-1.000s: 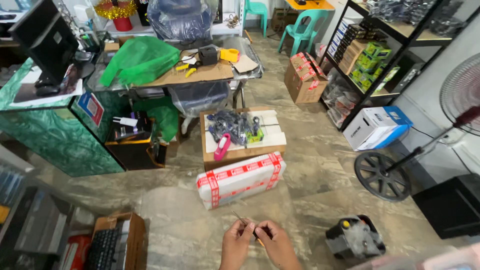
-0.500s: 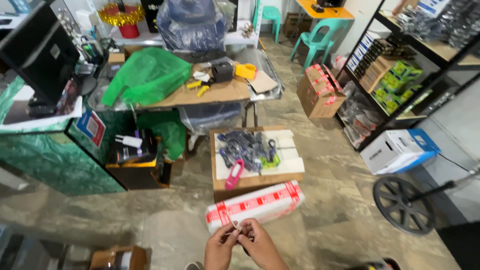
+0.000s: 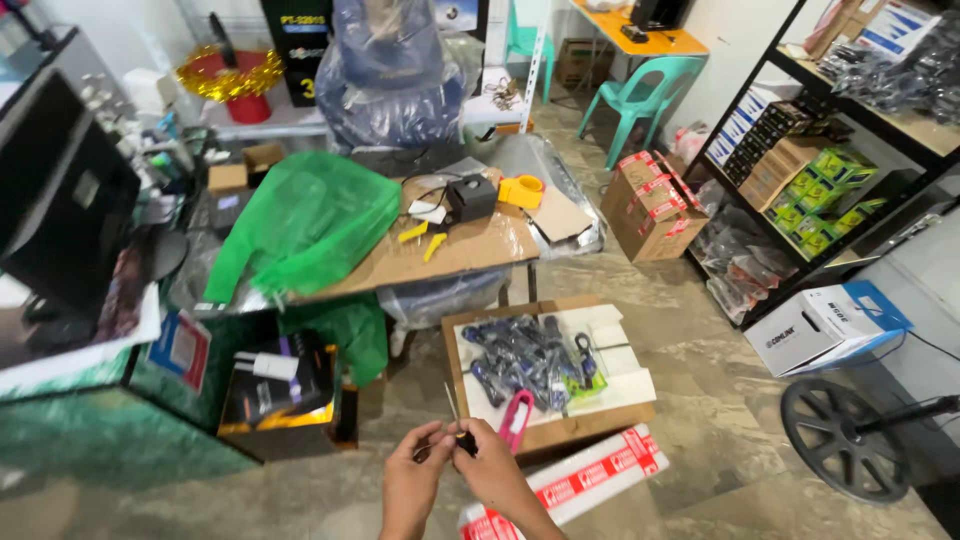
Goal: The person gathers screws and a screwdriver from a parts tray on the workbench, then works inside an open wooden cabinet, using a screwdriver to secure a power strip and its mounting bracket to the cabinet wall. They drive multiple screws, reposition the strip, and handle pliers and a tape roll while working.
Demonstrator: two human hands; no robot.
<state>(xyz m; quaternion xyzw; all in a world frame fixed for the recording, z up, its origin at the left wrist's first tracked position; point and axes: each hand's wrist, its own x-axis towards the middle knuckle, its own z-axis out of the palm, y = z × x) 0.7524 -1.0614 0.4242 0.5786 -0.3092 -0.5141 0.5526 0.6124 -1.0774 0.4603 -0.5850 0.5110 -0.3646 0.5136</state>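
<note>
Since half a second ago both hands sit a little lower against the open cardboard box, and the white red-taped parcel has slid toward the bottom edge. From the head camera, the left hand and right hand meet just in front of that box, fingertips pinched together on a small dark piece with a thin wire rising from it. A pink-handled tool lies on the box's near edge, just beside the right hand. Bagged dark parts fill the box. Behind the box stands a cardboard-topped table bearing a green plastic bag.
</note>
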